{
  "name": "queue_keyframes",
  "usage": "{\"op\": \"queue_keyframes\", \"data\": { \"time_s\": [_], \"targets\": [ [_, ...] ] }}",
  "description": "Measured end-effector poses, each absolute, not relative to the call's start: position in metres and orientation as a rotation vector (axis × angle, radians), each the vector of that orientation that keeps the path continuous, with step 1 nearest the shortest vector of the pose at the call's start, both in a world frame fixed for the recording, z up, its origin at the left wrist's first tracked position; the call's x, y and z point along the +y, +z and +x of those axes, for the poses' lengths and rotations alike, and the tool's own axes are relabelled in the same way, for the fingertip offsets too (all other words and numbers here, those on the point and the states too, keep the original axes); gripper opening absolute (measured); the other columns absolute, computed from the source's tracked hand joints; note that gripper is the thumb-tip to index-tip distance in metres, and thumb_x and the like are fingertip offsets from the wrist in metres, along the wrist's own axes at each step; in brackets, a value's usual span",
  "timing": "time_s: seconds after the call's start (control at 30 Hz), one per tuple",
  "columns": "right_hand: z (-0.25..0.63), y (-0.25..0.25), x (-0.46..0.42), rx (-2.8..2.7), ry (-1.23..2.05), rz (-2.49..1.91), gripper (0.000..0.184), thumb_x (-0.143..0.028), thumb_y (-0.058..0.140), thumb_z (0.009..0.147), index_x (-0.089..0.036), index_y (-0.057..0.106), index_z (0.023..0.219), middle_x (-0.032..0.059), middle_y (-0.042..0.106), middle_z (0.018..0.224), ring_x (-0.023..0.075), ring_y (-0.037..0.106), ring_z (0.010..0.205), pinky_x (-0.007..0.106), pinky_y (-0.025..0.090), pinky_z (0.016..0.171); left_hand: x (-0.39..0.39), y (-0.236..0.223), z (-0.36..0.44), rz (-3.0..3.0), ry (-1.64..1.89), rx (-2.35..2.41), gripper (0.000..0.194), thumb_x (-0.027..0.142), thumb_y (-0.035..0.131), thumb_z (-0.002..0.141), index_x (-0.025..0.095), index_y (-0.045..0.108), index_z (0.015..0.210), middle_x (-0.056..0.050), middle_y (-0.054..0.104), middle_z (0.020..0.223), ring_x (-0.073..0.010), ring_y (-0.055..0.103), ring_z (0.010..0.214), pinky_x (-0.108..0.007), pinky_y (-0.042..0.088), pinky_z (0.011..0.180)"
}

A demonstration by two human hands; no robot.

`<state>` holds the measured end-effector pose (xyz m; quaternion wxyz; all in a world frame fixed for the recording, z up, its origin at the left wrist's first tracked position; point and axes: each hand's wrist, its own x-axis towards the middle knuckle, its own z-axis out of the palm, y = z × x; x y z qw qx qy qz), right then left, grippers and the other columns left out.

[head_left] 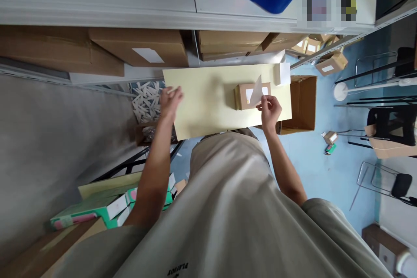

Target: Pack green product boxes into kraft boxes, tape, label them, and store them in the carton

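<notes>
Right hand (270, 110) has its grip clamped on a white sheet (256, 91), thumb and finger pinching the lower corner, the sheet raised over a small carton (243, 97). That carton is on the bench (202, 104), nearer the right edge than the left, and the pale label (249, 95) on its top carries a yellowish mark, the print too small to read. Over at the bench's left edge, the left hand (170, 100) has its grip apart, fingers spread, nothing held. A white block (282, 74) is at the far right corner, an open box (302, 104) just past the right edge, white strips (146, 100) heaped past the left. Beyond the far edge, a shelved carton (130, 47) wears a white label, unreadable from here. And the shirt (228, 200): dark upside-down lettering (177, 269), seemingly PLAYBOY!
</notes>
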<state>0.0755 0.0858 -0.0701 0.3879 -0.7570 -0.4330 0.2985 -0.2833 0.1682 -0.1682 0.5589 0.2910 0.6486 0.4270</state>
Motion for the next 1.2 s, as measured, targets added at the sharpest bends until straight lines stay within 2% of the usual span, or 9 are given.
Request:
{"op": "queue_keyframes", "data": {
  "time_s": [0.17, 0.33, 0.43, 0.53, 0.67, 0.93, 1.03, 1.13, 1.2],
  "targets": [
    [0.062, -0.072, 0.075, -1.674, 0.584, -1.967, 0.033, -0.051, 0.057, 0.112, -0.027, 0.080, 0.114, 0.0100, 0.076, 0.106, 0.0226, 0.074, 0.084, 0.036, 0.057, 0.081, 0.128, -0.117, -0.149, 0.603, 0.785, 0.977, 0.054, 0.064, 0.092, 0.085, 0.019, 0.066, 0.103, -0.013, 0.082, 0.118, -0.0240, 0.081, 0.110, -0.047, 0.061, 0.116],
    [0.077, -0.087, 0.066, -2.175, 0.676, -1.850, 0.032, -0.038, 0.053, 0.117, -0.028, 0.083, 0.122, 0.0099, 0.080, 0.105, 0.0229, 0.075, 0.088, 0.034, 0.054, 0.081, 0.108, -0.111, -0.087, 0.592, 0.857, 1.137, 0.051, 0.063, 0.089, 0.084, 0.020, 0.066, 0.096, -0.005, 0.079, 0.096, -0.0230, 0.079, 0.103, -0.044, 0.066, 0.105],
    [0.096, -0.092, 0.062, -2.406, 0.659, -1.687, 0.033, -0.039, 0.054, 0.119, -0.026, 0.079, 0.134, 0.0097, 0.082, 0.113, 0.0214, 0.077, 0.090, 0.032, 0.054, 0.075, 0.107, -0.125, -0.075, 0.608, 0.876, 1.246, 0.046, 0.059, 0.088, 0.084, 0.021, 0.065, 0.096, -0.003, 0.077, 0.089, -0.0208, 0.077, 0.093, -0.041, 0.068, 0.094],
    [0.123, -0.093, 0.065, -2.412, 0.669, -1.594, 0.035, -0.045, 0.056, 0.119, -0.025, 0.078, 0.137, 0.0087, 0.082, 0.117, 0.0187, 0.078, 0.085, 0.030, 0.054, 0.071, 0.106, -0.137, -0.066, 0.646, 0.899, 1.287, 0.042, 0.053, 0.087, 0.086, 0.023, 0.063, 0.102, -0.004, 0.080, 0.095, -0.0220, 0.079, 0.094, -0.039, 0.069, 0.089],
    [0.168, -0.090, 0.087, -2.121, 0.604, -1.717, 0.042, -0.043, 0.044, 0.123, -0.025, 0.080, 0.134, 0.0093, 0.081, 0.119, 0.0151, 0.076, 0.075, 0.030, 0.056, 0.069, 0.102, -0.144, -0.050, 0.838, 0.800, 1.305, 0.035, 0.049, 0.081, 0.091, 0.024, 0.061, 0.105, -0.005, 0.081, 0.098, -0.0223, 0.080, 0.097, -0.036, 0.067, 0.087],
    [0.235, -0.104, 0.137, -2.204, 0.577, -1.608, 0.035, -0.038, 0.050, 0.120, -0.024, 0.081, 0.121, 0.0086, 0.078, 0.117, 0.0150, 0.072, 0.076, 0.030, 0.049, 0.061, 0.093, -0.135, -0.016, 1.222, 0.613, 1.318, 0.031, 0.053, 0.069, 0.102, 0.023, 0.068, 0.111, -0.009, 0.083, 0.115, -0.0275, 0.080, 0.118, -0.039, 0.063, 0.107],
    [0.236, -0.103, 0.130, -2.396, 0.558, -1.438, 0.031, -0.027, 0.049, 0.117, -0.018, 0.078, 0.109, 0.0088, 0.079, 0.111, 0.0139, 0.066, 0.069, 0.031, 0.044, 0.058, 0.094, -0.142, -0.009, 1.310, 0.658, 1.414, 0.047, 0.058, 0.076, 0.097, 0.024, 0.069, 0.129, -0.013, 0.076, 0.143, -0.0332, 0.067, 0.145, -0.048, 0.051, 0.127],
    [0.227, -0.089, 0.107, -2.653, 0.562, -1.019, 0.027, -0.018, 0.051, 0.114, -0.017, 0.074, 0.100, 0.0081, 0.078, 0.103, 0.0143, 0.061, 0.066, 0.033, 0.041, 0.058, 0.095, -0.154, -0.009, 1.181, 0.844, 1.592, 0.089, 0.063, 0.091, 0.083, 0.028, 0.056, 0.157, -0.016, 0.050, 0.176, -0.0383, 0.040, 0.169, -0.053, 0.041, 0.135],
    [0.222, -0.078, 0.093, -2.712, 0.528, -0.759, 0.026, -0.016, 0.052, 0.113, -0.018, 0.073, 0.099, 0.0066, 0.078, 0.101, 0.0142, 0.061, 0.066, 0.033, 0.041, 0.059, 0.094, -0.157, -0.012, 0.986, 0.928, 1.610, 0.097, 0.065, 0.092, 0.080, 0.031, 0.052, 0.161, -0.017, 0.052, 0.174, -0.0383, 0.049, 0.163, -0.052, 0.050, 0.127]
  ]
}}
